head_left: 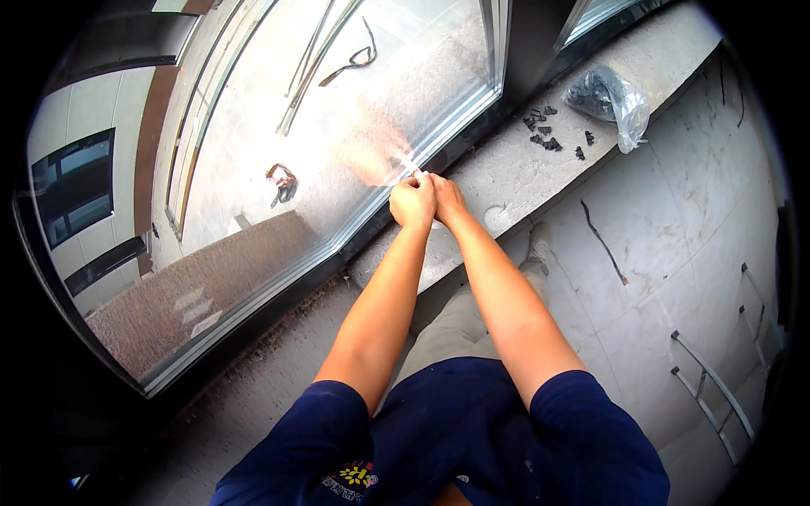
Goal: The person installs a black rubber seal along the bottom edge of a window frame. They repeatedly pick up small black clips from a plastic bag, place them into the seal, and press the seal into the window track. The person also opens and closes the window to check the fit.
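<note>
Head view: the left hand (413,204) and right hand (448,197) are together, curled in, at the black window frame (462,145), just beside the glass pane (245,202). A small white bit (422,174) shows at their tips; whether either is clamped on it, I cannot tell. The frame runs along the ledge (506,181), where small black pieces (551,145) lie near a clear plastic bag (629,108) of dark contents

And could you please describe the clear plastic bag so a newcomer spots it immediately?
Follow the grey concrete ledge beside the large glass window toward the upper right. A clear, crumpled plastic bag of dark contents sits there, dwarfing small loose black pieces nearby.
</note>
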`<state>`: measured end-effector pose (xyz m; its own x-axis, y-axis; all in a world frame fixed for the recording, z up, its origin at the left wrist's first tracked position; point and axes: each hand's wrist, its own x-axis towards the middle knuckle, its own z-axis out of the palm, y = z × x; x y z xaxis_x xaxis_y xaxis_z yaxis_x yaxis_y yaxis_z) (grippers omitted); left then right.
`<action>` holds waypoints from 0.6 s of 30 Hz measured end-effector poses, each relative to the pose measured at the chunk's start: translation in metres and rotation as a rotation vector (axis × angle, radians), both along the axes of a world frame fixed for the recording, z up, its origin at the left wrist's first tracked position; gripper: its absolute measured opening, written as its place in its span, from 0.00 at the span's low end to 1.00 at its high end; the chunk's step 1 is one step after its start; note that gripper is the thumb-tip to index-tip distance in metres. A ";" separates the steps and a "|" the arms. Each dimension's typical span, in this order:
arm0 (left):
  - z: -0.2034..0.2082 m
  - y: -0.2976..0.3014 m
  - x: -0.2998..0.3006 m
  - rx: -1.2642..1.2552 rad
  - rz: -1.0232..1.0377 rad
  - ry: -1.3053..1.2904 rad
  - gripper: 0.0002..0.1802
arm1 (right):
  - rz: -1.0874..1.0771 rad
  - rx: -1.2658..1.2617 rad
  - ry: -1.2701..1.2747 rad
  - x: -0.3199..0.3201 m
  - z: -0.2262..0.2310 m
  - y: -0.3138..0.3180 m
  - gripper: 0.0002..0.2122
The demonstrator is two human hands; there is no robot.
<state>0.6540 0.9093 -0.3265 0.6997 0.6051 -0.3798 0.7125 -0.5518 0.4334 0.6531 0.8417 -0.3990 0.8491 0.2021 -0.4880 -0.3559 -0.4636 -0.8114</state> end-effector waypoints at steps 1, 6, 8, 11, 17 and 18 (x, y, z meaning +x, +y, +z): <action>0.001 -0.002 0.001 0.030 -0.010 0.007 0.22 | 0.005 0.004 -0.013 -0.001 -0.001 -0.001 0.16; -0.004 -0.002 -0.004 0.028 -0.037 -0.005 0.23 | 0.052 -0.040 -0.022 -0.003 -0.003 -0.004 0.20; -0.004 0.004 -0.016 -0.003 -0.115 -0.014 0.24 | 0.060 0.008 -0.004 -0.008 -0.002 -0.011 0.21; 0.000 0.006 -0.042 0.124 -0.205 -0.122 0.28 | 0.136 -0.049 0.016 -0.029 0.003 -0.042 0.26; 0.011 0.010 -0.049 0.281 -0.647 0.141 0.52 | 0.102 -0.223 0.110 -0.108 0.028 -0.155 0.26; 0.011 0.010 -0.046 0.285 -0.672 0.198 0.53 | 0.117 -0.290 0.156 -0.118 0.031 -0.175 0.27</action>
<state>0.6084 0.9192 -0.3152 0.8877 0.1659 -0.4296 0.2326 -0.9666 0.1074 0.5348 0.6664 -0.3681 0.7391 0.1281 -0.6613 -0.3957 -0.7119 -0.5802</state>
